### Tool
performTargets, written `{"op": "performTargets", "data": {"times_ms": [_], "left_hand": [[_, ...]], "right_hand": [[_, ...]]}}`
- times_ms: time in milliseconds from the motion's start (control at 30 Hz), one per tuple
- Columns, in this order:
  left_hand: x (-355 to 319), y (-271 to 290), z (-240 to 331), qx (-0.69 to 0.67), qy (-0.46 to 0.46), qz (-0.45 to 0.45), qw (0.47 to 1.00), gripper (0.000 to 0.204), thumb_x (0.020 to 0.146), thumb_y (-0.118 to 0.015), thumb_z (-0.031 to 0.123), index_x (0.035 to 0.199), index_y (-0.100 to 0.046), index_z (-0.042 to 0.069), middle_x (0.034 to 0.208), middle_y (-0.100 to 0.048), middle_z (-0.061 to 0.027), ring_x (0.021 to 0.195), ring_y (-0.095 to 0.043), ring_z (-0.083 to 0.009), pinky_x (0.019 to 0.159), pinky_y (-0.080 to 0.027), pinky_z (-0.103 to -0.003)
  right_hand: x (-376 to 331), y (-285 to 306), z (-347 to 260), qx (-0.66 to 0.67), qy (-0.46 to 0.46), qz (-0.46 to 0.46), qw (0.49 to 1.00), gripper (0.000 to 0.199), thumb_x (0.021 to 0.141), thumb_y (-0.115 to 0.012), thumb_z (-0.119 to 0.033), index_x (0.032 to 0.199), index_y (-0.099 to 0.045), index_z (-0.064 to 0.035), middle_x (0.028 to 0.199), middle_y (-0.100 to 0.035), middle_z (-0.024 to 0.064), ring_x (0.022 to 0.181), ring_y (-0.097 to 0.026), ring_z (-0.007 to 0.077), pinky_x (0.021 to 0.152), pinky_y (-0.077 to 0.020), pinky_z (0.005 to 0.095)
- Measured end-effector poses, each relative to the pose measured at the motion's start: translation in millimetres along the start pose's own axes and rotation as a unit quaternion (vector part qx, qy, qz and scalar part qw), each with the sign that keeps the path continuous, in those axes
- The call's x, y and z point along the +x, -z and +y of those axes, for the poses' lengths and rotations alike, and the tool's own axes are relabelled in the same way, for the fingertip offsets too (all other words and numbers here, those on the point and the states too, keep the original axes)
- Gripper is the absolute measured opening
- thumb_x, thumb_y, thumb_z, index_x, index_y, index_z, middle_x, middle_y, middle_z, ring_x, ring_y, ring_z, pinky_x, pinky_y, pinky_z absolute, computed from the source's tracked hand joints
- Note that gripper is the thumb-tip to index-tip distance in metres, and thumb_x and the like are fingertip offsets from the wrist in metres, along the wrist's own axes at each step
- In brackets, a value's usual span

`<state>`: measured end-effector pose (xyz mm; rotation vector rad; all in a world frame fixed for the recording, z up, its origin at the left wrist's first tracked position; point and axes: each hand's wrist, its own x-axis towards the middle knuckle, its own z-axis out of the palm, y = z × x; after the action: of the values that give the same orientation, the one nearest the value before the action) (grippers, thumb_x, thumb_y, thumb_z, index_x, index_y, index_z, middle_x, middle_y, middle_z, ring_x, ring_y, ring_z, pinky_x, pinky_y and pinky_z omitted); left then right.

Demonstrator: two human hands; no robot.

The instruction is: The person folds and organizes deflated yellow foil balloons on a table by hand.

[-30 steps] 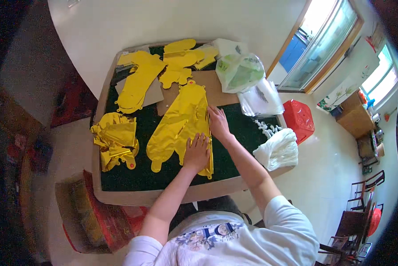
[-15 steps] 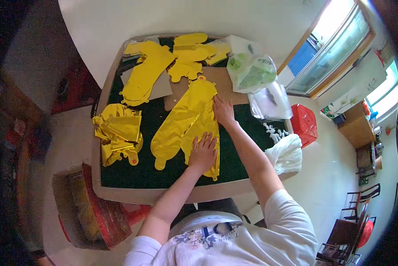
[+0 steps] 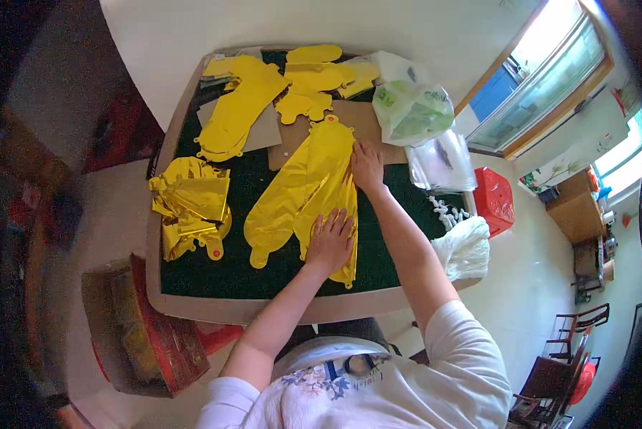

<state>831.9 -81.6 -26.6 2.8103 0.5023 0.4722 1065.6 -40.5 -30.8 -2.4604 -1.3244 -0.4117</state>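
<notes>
The left hand (image 3: 331,243) rests flat, fingers spread, on gold foil (image 3: 314,182) on the table (image 3: 206,280); whether the half-curled right hand (image 3: 367,166), at its edge, pinches it I cannot tell. Uneven pressure could crease or skew it.

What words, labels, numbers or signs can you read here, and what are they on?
White shirt: dark lettering above the flower print, not copied out here.
Green-and-white plastic bag: printing, too blurred to read.
Clear plastic packaging: dark mark, too blurred.
Gold foil under the left hand: red round mark, too small.
</notes>
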Motion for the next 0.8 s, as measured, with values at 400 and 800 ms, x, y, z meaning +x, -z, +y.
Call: {"op": "performTargets", "data": {"times_ms": [400, 800], "left_hand": [[4.8, 2.8, 3.9, -0.027, 0.001, -0.018, 0.999, 0.047, 0.091, -0.043, 0.031, 0.133, -0.043, 0.01, 0.142, -0.036, -0.0121, 0.133, -0.029, -0.0276, 0.109, -0.019, -0.049], [2.8, 1.7, -1.5, -0.031, 0.003, 0.0, 1.0, 0.047, 0.09, -0.044, 0.03, 0.131, -0.044, 0.008, 0.14, -0.038, -0.0117, 0.132, -0.031, -0.0273, 0.109, -0.02, -0.047]], "right_hand": [[8.3, 3.9, 31.5, 0.121, 0.051, 0.031, 0.991, 0.039, 0.085, -0.046, -0.015, 0.123, -0.053, -0.0108, 0.129, -0.047, 0.017, 0.119, -0.045, 0.036, 0.101, -0.0322, 0.0517], [-119.3, 80.1, 4.4, 0.134, 0.217, -0.111, 0.96, 0.054, 0.073, -0.047, 0.002, 0.126, -0.052, -0.0093, 0.136, -0.045, 0.0098, 0.131, -0.035, 0.0259, 0.109, -0.0237, 0.047]]}}
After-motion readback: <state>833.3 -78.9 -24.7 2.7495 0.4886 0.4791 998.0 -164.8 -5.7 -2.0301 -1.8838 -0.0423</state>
